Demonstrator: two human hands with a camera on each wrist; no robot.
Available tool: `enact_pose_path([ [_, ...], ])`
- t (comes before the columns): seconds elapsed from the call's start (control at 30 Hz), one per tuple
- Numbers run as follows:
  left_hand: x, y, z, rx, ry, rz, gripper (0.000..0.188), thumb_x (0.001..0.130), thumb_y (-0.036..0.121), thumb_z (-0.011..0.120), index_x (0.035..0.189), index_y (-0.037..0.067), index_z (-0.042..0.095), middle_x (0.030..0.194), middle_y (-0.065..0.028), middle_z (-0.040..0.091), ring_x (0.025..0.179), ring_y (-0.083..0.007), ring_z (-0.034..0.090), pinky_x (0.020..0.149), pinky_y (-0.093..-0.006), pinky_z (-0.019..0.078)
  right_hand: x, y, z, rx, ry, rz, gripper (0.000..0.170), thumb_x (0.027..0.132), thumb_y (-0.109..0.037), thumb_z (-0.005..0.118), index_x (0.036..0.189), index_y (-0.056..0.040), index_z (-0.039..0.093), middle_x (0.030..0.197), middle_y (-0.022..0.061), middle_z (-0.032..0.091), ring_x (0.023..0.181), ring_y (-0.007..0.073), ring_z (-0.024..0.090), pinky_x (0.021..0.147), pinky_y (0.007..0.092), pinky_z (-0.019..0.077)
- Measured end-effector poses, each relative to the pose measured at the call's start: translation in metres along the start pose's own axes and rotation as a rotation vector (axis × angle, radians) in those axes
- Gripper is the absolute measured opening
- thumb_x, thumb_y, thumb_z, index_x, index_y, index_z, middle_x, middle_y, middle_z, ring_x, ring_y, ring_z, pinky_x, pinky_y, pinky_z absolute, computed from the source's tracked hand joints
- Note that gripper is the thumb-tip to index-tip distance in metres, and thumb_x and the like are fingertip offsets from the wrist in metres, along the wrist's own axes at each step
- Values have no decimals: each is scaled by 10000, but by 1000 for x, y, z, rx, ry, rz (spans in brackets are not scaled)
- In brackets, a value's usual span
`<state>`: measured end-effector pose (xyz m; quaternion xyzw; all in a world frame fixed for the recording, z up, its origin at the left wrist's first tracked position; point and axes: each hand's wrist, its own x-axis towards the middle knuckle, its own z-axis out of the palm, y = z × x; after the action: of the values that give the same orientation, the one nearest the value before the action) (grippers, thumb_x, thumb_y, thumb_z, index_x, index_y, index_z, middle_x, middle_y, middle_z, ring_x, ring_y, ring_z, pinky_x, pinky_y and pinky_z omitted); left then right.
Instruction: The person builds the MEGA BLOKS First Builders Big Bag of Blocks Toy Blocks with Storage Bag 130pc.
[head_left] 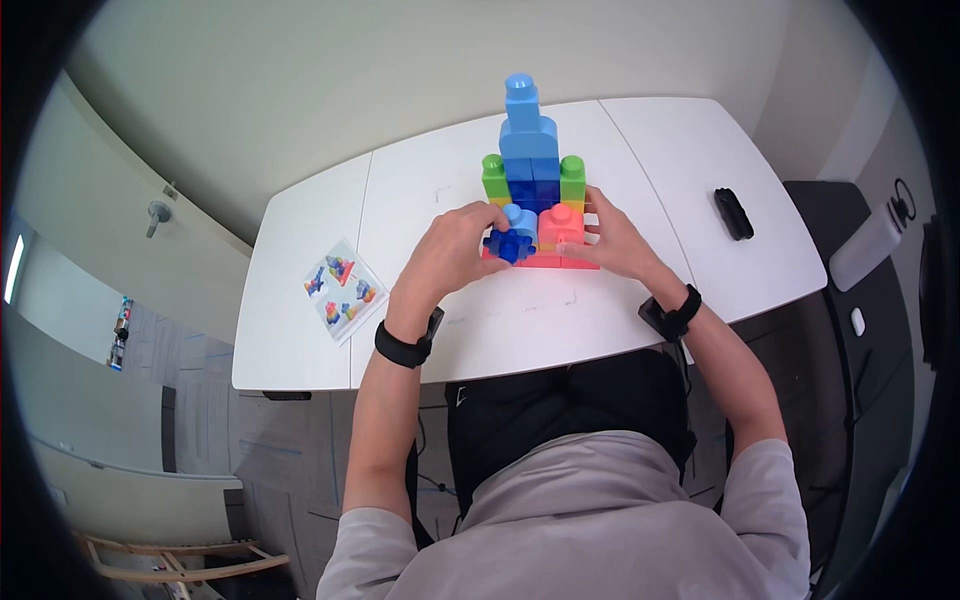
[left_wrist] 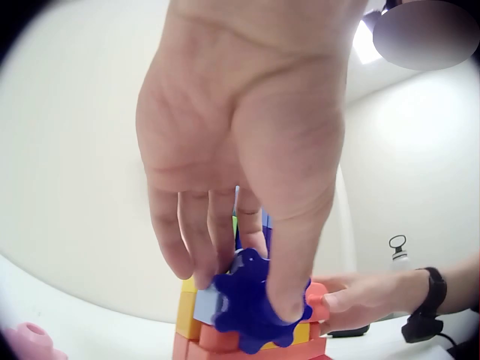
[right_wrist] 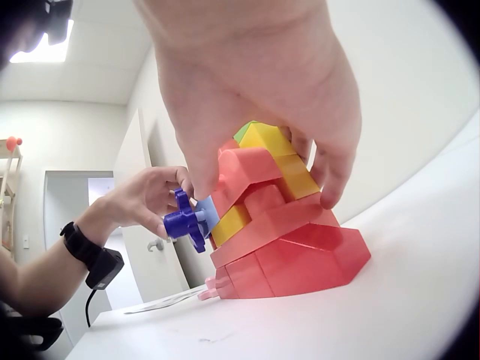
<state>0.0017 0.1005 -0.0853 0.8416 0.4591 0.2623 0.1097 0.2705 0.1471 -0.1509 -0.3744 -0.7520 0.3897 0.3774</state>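
A tower of large plastic building blocks stands upright, with red blocks at its base, dark and light blue ones up the middle and green blocks at the sides. My left hand pinches a dark blue gear at the tower's front left. The right wrist view has the gear right at a peg on a light blue block. On the other side, my right hand grips the tower, thumb against a red block and fingers around the back by the yellow blocks.
A leaflet with pictures of block builds lies on the left of the white table. Over to the right are a black case and a white bottle. A pink piece shows low in the left wrist view.
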Motion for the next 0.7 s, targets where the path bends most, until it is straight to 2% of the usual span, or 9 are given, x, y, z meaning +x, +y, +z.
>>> enact_pose_path([
  [0.2, -1, 4, 5, 90, 21, -3, 383, 679, 59, 891, 1009, 28, 699, 1002, -120, 718, 899, -313, 713, 804, -400, 583, -2, -4, 2, 16, 3, 18, 932, 832, -296, 881, 1528, 21, 348, 1464, 219, 507, 1335, 341, 574, 1100, 458, 533],
  [0.4, -3, -1, 1, 116, -58, 45, 385, 710, 80, 888, 1053, 27, 723, 1097, -124, 700, 953, -311, 717, 851, -395, 594, -3, -3, 2, 44, -3, 49, 926, 838, -298, 878, 1523, 25, 347, 1458, 222, 513, 1338, 340, 572, 1100, 461, 531],
  [0.5, -2, 2, 3, 77, -35, 10, 389, 722, 90, 891, 1072, 31, 731, 1107, -125, 698, 976, -307, 718, 870, -392, 595, -3, -2, 3, 22, 8, 10, 918, 838, -303, 879, 1515, 25, 353, 1451, 228, 519, 1336, 344, 574, 1105, 465, 526],
  [0.57, -1, 4, 2, 101, -75, -46, 419, 736, 112, 891, 1105, 27, 713, 1167, -123, 703, 1069, -329, 688, 925, -402, 560, -2, -1, 3, 0, 17, 6, 911, 836, -304, 881, 1509, 22, 361, 1444, 234, 525, 1332, 348, 579, 1108, 467, 522],
  [0.7, 0, 4, 0, 67, -68, -62, 407, 740, 114, 889, 1099, 22, 721, 1162, -130, 717, 1061, -335, 693, 932, -406, 562, -2, -3, 1, 7, 14, 4, 910, 831, -310, 885, 1504, 19, 368, 1440, 237, 528, 1323, 351, 586, 1104, 464, 525],
])
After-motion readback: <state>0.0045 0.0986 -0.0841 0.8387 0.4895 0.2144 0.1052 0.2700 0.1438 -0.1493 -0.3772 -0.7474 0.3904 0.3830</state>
